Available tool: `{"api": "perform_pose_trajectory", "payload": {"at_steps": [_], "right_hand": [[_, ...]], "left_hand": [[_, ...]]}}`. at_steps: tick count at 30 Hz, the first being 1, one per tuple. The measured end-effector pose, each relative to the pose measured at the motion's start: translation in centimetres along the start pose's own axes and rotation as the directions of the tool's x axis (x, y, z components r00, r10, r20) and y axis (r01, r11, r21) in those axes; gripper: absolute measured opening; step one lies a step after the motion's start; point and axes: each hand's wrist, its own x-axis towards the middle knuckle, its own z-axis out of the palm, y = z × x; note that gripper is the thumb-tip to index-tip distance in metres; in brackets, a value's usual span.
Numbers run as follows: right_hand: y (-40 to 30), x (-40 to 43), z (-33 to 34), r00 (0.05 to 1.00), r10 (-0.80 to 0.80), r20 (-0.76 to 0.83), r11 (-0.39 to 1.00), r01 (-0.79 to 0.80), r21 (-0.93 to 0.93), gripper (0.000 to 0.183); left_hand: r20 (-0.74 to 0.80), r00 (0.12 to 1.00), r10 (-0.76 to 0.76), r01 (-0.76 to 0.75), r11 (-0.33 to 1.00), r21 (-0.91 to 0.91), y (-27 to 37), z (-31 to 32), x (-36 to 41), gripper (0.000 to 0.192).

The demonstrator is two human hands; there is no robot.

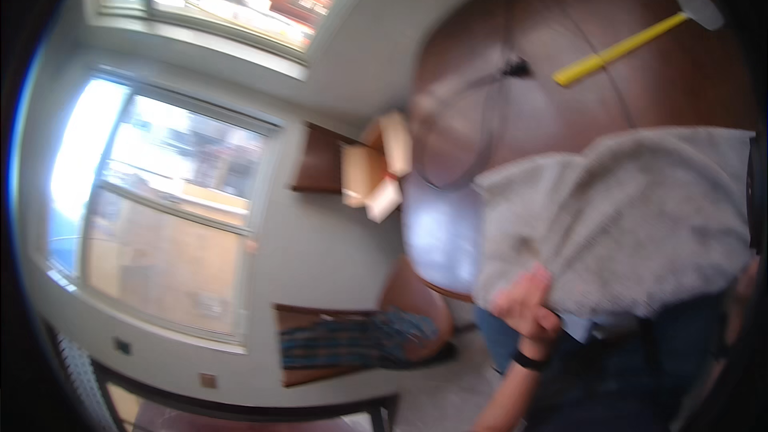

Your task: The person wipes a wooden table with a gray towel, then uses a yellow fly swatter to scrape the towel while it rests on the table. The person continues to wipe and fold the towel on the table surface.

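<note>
A beige-grey towel-like cloth (624,222) is spread over the near edge of the brown table, with a raised fold across it. At its near left corner is my left hand (525,306), wearing a black band at the wrist. The fingers press or pinch the cloth edge, and the fabric puckers beside them. My right hand (746,282) is mostly cut off at the dark right rim, near the cloth's other end; its fingers cannot be made out. The picture is blurred.
On the brown table (654,90) lie a mallet (630,45) with a yellow handle and a looped black cable (516,67). An open cardboard box (372,171) stands beyond the table's left edge. A plaid garment (354,339) drapes a wooden chair (417,294). Windows (174,210) line the wall.
</note>
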Motion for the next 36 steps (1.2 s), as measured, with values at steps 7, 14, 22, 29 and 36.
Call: {"api": "perform_pose_trajectory", "payload": {"at_steps": [7, 14, 22, 29, 36], "right_hand": [[-7.4, 2.4, 1.4, 0.977, 0.111, -0.180, 0.993, -0.100, 0.070, 0.055], [-7.2, 0.2, 0.8, 0.970, 0.098, -0.221, 0.995, -0.095, 0.022, 0.056], [-7.3, 0.5, 1.1, 0.976, 0.112, -0.188, 0.994, -0.113, 0.008, 0.055], [-7.2, 0.9, 1.0, 0.975, 0.123, -0.186, 0.992, -0.122, 0.016, 0.054], [-6.8, 0.6, 0.8, 0.978, 0.110, -0.174, 0.994, -0.111, 0.009, 0.055]], "left_hand": [[-0.024, 0.998, -0.056, 0.057, 0.997, 0.057, -2.3, -2.3, 2.1, 0.052], [-0.037, 0.998, -0.051, 0.052, 0.998, 0.019, -1.8, -1.2, -1.9, 0.053], [-0.037, 0.998, -0.046, 0.046, 0.999, 0.001, -1.7, -1.0, -1.6, 0.050], [-0.045, 0.998, -0.041, 0.041, 0.999, 0.011, -2.0, -0.6, -1.7, 0.051], [-0.019, 0.999, -0.044, 0.044, 0.999, -0.004, -1.7, -0.8, -1.8, 0.050]]}}
